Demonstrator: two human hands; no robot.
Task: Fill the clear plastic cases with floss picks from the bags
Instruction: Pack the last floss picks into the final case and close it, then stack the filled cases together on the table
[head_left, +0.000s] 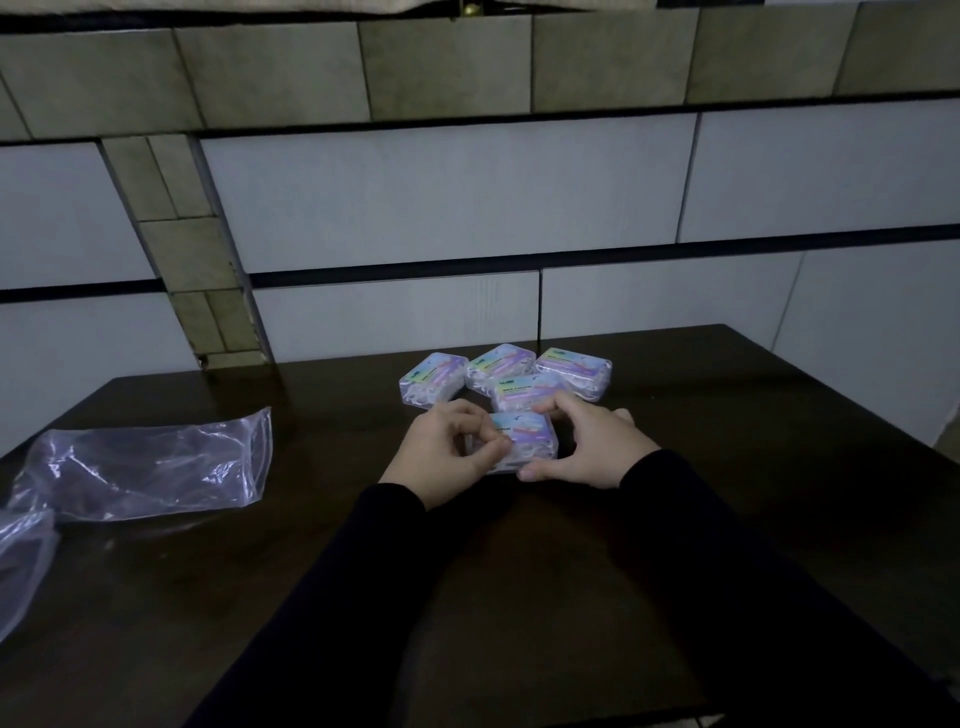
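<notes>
Nearest to you, both sleeves reach across the dark table (675, 519) to a single case (524, 441) lying flat between your hands. Your left hand (447, 457) has its fingers curled onto the case's left end, pinching at the lid edge; your right hand (592, 447) wraps the right end, thumb low along the near side and fingers over the far edge. So both hands are grasping the one case, and its lid appears down, though I cannot tell if the catch has clicked.

Treat that case as light, stiff and a bit slick: thin clear plastic that will skate on the polished table if you press from one side only. Keep hold of the short ends, as you are, and squeeze at the rim, not the middle of the lid, which probably flexes. The picks inside likely weigh next to nothing, so the case may tip easily when lifted by a corner.

Just beyond your fingers sits a cluster of four cases (506, 374), lids shut, packed close and touching one another, with white picks showing through their walls. Judging by that, most of the filling looks done.

Off to your left lies a bag (156, 467), soft crinkly film, flattened and seemingly empty; a second bag (21, 551) runs off the frame edge. Behind everything stands a tiled wall (467, 208).
</notes>
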